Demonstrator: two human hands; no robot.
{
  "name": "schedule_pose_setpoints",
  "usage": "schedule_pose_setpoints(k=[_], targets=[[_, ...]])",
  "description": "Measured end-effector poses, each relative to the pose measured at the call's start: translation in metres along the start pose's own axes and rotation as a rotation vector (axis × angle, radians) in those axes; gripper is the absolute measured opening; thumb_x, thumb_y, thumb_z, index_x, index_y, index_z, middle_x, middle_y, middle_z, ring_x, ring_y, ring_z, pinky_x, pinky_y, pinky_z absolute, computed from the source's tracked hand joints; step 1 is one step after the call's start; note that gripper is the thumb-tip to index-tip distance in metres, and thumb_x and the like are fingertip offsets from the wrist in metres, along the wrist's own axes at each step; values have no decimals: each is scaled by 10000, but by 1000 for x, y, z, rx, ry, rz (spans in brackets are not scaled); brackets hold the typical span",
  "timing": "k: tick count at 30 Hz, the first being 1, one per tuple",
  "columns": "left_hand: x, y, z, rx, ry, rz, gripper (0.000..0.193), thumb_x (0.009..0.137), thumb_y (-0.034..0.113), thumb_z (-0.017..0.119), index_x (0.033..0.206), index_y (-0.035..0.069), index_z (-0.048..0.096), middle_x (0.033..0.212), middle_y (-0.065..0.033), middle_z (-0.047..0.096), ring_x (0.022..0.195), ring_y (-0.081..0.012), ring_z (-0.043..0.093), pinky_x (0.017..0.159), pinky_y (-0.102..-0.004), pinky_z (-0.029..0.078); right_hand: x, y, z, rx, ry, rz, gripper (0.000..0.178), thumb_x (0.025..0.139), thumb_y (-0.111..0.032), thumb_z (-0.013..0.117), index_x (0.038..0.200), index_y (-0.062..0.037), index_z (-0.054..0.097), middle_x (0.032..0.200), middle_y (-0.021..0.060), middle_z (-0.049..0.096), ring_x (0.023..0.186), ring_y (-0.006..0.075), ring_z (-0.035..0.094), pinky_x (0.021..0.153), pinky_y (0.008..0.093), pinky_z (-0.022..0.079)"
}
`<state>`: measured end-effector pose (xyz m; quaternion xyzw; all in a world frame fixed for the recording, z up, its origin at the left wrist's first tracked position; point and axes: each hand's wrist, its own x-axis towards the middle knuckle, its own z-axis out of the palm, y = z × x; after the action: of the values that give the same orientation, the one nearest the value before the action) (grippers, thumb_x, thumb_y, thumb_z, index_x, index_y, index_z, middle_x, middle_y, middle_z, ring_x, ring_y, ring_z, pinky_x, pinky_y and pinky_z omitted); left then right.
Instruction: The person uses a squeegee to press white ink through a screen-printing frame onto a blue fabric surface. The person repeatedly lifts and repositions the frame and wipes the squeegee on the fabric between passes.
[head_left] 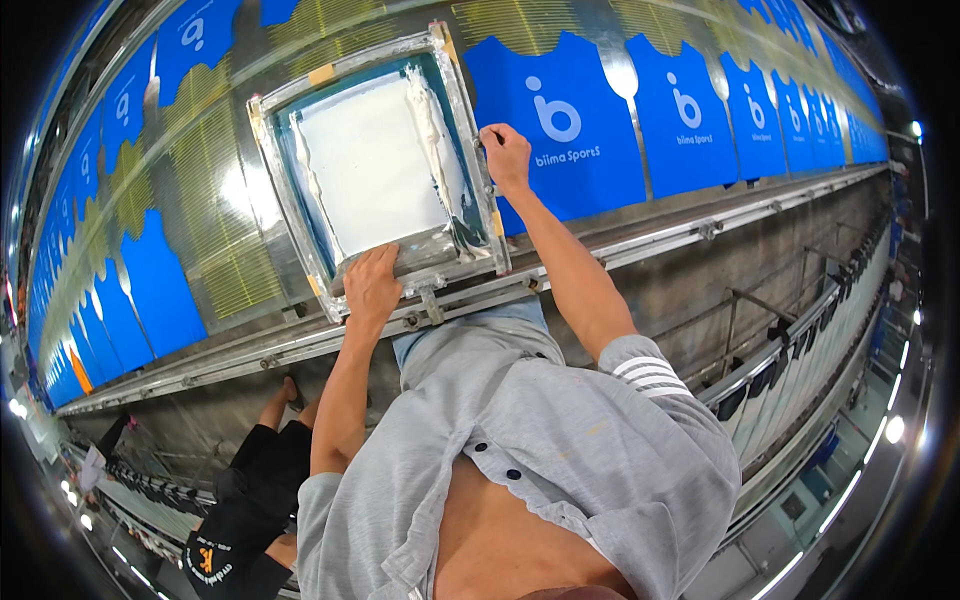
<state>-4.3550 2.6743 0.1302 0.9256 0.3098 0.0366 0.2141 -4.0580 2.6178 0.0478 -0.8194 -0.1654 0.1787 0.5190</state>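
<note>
Curling over the grey bar (424,254), the left hand's (372,284) fingers are partly bent, can't tell how tight the grip is. Right hand's (507,158) fingers are bunched nearly into a fist at the right edge of the frame (467,130); can't see if they're pinching it. Thick white paste (430,125) streaks the frame between both sets of fingers. Blue shirt pieces (560,125) lie right of the right fingers, more well left of the left ones, all along the bench (236,190).
</note>
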Motion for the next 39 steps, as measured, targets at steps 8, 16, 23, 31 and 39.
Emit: schedule_pose_setpoints(k=[8,16,23,31,39], targets=[[9,-5,-10,47,-131,-83,339,698,-39,603,1008,45,714,940,-109,733,917,-323,685,776,-445,530,3,7,14,-75,-16,-9,223,918,-216,652,967,-15,737,814,160,724,740,295,693,691,400,512],[-5,-6,12,77,18,-13,382,705,-32,606,1062,43,720,1049,-120,735,985,-326,685,822,-440,538,6,10,23,-200,-49,105,260,943,-270,607,1004,-64,752,916,159,726,881,370,680,792,471,533],[43,-26,-17,50,-290,-249,306,701,83,649,970,133,788,865,-177,728,852,-393,700,762,-501,549,-25,-77,20,-518,-663,-606,224,898,-290,663,976,-105,763,1095,120,678,1087,339,641,855,484,525],[235,-113,-60,223,-186,-159,251,745,277,700,972,234,798,876,-145,740,832,-363,712,773,-474,581,89,-120,114,-904,-802,-776,191,763,-132,618,911,-125,739,928,87,729,954,312,694,848,516,472],[252,-156,-43,125,-58,-76,289,720,120,622,931,195,805,839,-140,733,784,-371,701,723,-461,572,106,-100,138,-779,-675,-825,213,801,-58,596,953,-104,739,923,84,702,946,290,663,999,501,418]])
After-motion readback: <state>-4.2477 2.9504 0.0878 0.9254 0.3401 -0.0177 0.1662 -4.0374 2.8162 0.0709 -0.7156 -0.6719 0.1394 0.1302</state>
